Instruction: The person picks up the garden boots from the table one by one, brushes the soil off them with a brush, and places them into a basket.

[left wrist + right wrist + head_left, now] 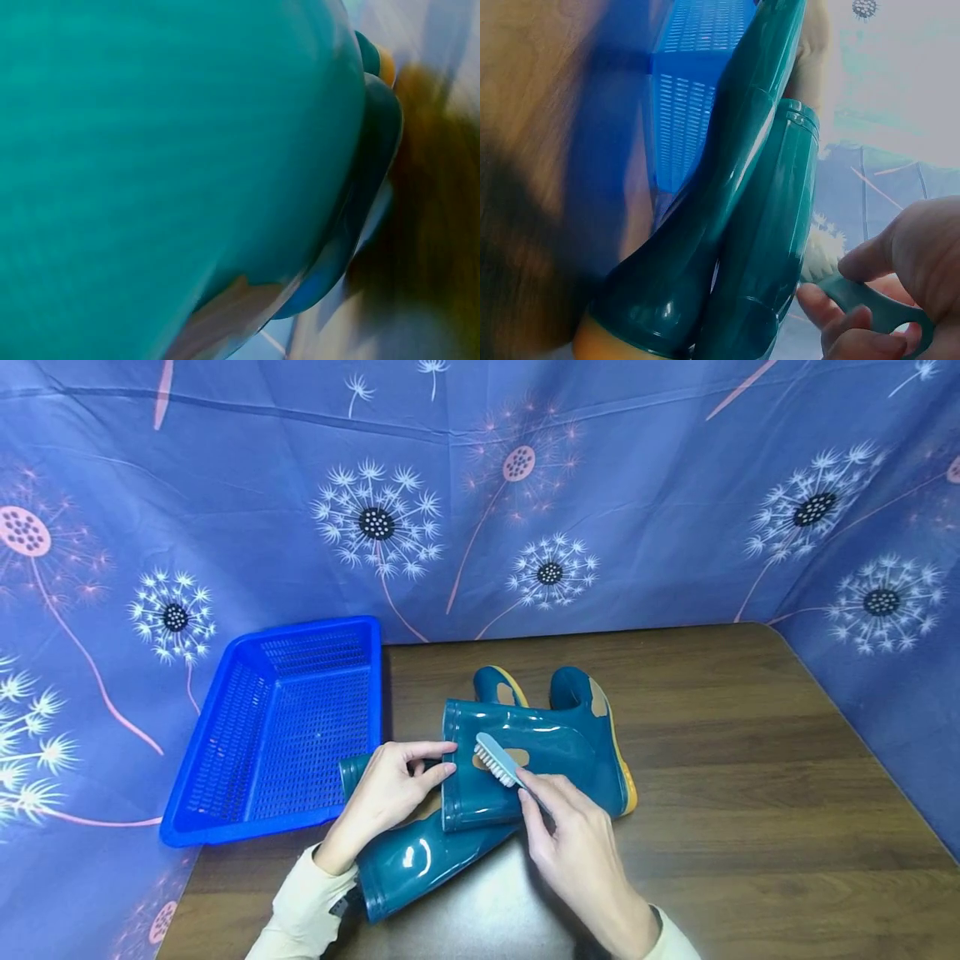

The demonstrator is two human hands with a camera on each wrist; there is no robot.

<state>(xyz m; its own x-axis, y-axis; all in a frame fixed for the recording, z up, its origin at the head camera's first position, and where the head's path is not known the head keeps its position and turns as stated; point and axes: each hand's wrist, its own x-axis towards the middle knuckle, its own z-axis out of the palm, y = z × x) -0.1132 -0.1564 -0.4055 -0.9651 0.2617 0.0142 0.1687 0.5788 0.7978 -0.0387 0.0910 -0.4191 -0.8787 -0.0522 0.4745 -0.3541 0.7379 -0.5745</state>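
Two glossy teal rain boots lie crossed. The upper rain boot (551, 735) is on its side, its opening leftward, with tan patches and a yellow sole. Beneath it lies the lower rain boot (420, 860), partly hidden. My left hand (393, 785) holds the upper boot's rim with thumb and forefinger; its other fingers are mostly hidden. My right hand (573, 835) grips a scrubbing brush (497, 758), bristles down over the shaft by a tan patch. In the right wrist view, the brush handle (855, 296) ends in a loop. Teal boot surface (180, 150) fills most of the left wrist view.
A blue perforated plastic basket (318, 752) stands left of the boots. They lie on a dark wooden table (735, 760). Blue cloth with dandelion prints (480, 510) hangs behind and along both sides.
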